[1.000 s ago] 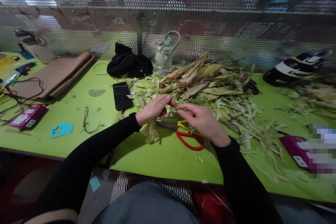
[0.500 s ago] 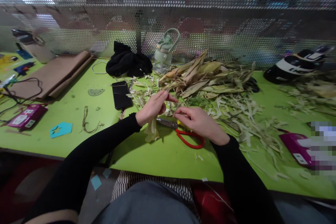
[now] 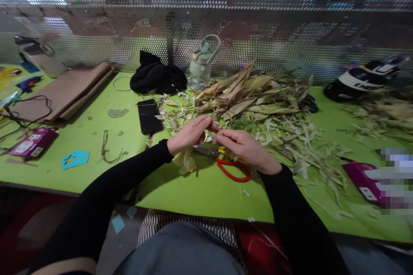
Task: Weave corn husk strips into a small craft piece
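Observation:
My left hand and my right hand meet fingertip to fingertip above the green table. Both are pinched closed on a pale strip of corn husk, whose loose end hangs below my left palm. Red-and-yellow-handled scissors lie on the table just beneath my right hand, blades pointing left. A big heap of dried corn husks sits right behind my hands, with cut husk scraps spread to its right.
A black phone, dark cloth and a pale green water bottle stand behind left. Brown paper, cables, a purple box and a blue star cut-out lie left. Another purple box lies right. Perforated metal screen at the back.
My two hands drew slightly apart, then came back together at the fingertips; the hanging husk end shifted a little under my left hand. The scissors stayed put.

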Motion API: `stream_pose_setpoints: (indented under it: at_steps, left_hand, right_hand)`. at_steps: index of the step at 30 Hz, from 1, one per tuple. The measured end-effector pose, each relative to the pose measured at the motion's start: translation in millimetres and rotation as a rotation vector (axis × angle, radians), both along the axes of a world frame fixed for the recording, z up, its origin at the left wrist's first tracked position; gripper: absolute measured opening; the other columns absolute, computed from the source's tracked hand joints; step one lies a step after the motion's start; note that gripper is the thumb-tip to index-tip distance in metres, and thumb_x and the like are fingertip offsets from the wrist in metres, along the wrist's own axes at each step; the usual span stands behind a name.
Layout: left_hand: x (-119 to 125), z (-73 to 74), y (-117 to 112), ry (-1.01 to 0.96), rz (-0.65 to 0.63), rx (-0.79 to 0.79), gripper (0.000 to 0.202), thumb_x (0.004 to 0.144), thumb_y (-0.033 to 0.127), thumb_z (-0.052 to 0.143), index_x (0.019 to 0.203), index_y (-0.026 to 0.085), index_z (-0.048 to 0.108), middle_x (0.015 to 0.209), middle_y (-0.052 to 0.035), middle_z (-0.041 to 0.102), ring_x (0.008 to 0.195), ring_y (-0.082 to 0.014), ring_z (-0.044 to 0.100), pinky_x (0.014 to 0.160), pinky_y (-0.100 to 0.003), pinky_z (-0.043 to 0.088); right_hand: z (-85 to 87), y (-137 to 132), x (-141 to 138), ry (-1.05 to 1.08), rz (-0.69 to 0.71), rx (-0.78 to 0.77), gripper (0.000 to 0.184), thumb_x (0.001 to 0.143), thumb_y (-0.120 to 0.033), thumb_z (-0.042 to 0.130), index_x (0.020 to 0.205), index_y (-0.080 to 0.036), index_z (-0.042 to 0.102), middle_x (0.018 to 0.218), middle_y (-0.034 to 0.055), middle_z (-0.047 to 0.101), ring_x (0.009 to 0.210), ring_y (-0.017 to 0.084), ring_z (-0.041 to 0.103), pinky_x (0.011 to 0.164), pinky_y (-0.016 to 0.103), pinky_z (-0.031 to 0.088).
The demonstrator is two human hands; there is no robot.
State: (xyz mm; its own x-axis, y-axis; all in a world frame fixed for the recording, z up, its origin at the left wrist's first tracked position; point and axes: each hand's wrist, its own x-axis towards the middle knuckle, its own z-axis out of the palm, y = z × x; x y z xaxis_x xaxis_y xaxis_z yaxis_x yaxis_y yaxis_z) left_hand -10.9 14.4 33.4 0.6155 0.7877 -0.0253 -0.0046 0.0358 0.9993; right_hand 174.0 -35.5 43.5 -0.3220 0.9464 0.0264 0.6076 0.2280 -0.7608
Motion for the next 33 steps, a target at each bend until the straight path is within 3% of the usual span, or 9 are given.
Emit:
stream_pose_setpoints:
  at_steps: [4,6,8,12,17,20,28,33]
  left_hand:
    - [0.9,-4.3,0.2,0.090,-0.150,-0.046,0.030,0.102,0.033,0.039,0.078,0.017,0.049,0.065,0.0034,0.047,0.048,-0.0051,0.039,0.045,-0.018,0.030]
    - [1.2,-4.0,1.0,0.063,-0.143,-0.124,0.030,0.103,0.033,0.039,0.079,0.017,0.049,0.064,0.0052,0.040,0.047,-0.0047,0.032,0.043,-0.018,0.026]
    - [0.5,-2.3,2.4,0.038,-0.120,-0.194,0.031,0.103,0.034,0.037,0.081,0.017,0.050,0.063,0.0065,0.032,0.046,-0.0047,0.025,0.042,-0.018,0.020]
    - [-3.0,-0.2,5.1,0.028,-0.136,-0.189,0.033,0.102,0.040,0.040,0.081,0.017,0.050,0.066,0.0055,0.032,0.048,-0.0053,0.023,0.042,-0.019,0.018]
    - [-5.9,-4.9,7.2,0.132,-0.190,0.018,0.033,0.101,0.042,0.040,0.082,0.017,0.053,0.069,0.0028,0.039,0.054,-0.0079,0.033,0.047,-0.020,0.029]
    - [-6.8,-5.1,8.2,0.165,-0.225,0.062,0.034,0.102,0.040,0.036,0.081,0.018,0.052,0.066,0.0031,0.039,0.053,-0.0085,0.033,0.048,-0.021,0.031]
    - [-6.1,2.8,-1.4,0.296,-0.396,0.035,0.034,0.098,0.036,0.043,0.073,0.018,0.056,0.063,0.0021,0.043,0.050,-0.0094,0.036,0.046,-0.021,0.033]
    - [-6.8,9.3,-12.7,0.329,-0.529,-0.082,0.032,0.097,0.035,0.045,0.075,0.019,0.062,0.063,0.0020,0.040,0.051,-0.0094,0.035,0.045,-0.020,0.032]
  right_hand:
    - [-0.9,-0.8,-0.1,0.198,-0.116,0.010,0.032,0.093,-0.045,0.053,0.082,-0.020,0.068,0.061,-0.0025,0.052,0.056,0.012,0.043,0.054,0.026,0.032]
    - [-1.2,-0.8,0.4,0.307,-0.200,0.020,0.031,0.092,-0.046,0.055,0.084,-0.020,0.068,0.054,-0.0061,0.038,0.050,0.010,0.033,0.049,0.026,0.025]
    - [-1.0,-1.3,1.2,0.381,-0.260,0.044,0.030,0.091,-0.047,0.057,0.084,-0.020,0.068,0.053,-0.0071,0.033,0.048,0.010,0.029,0.048,0.026,0.022]
    - [0.1,-3.9,5.5,0.402,-0.350,0.132,0.028,0.091,-0.047,0.061,0.083,-0.021,0.069,0.053,-0.0064,0.036,0.049,0.010,0.031,0.048,0.027,0.023]
    - [-1.1,-0.3,18.5,0.508,-0.510,0.384,0.025,0.090,-0.046,0.064,0.082,-0.023,0.069,0.053,-0.0050,0.041,0.048,0.010,0.032,0.047,0.029,0.022]
    - [-0.9,6.5,25.4,0.637,-0.607,0.475,0.025,0.086,-0.047,0.068,0.078,-0.024,0.066,0.050,-0.0061,0.038,0.045,0.010,0.027,0.045,0.030,0.019]
    - [5.6,10.6,24.6,0.706,-0.638,0.488,0.028,0.082,-0.050,0.070,0.076,-0.024,0.061,0.046,-0.0085,0.032,0.043,0.010,0.023,0.046,0.031,0.016]
    - [-2.3,14.4,26.6,0.677,-0.651,0.475,0.028,0.085,-0.051,0.065,0.078,-0.024,0.058,0.048,-0.0089,0.032,0.043,0.010,0.023,0.046,0.028,0.019]
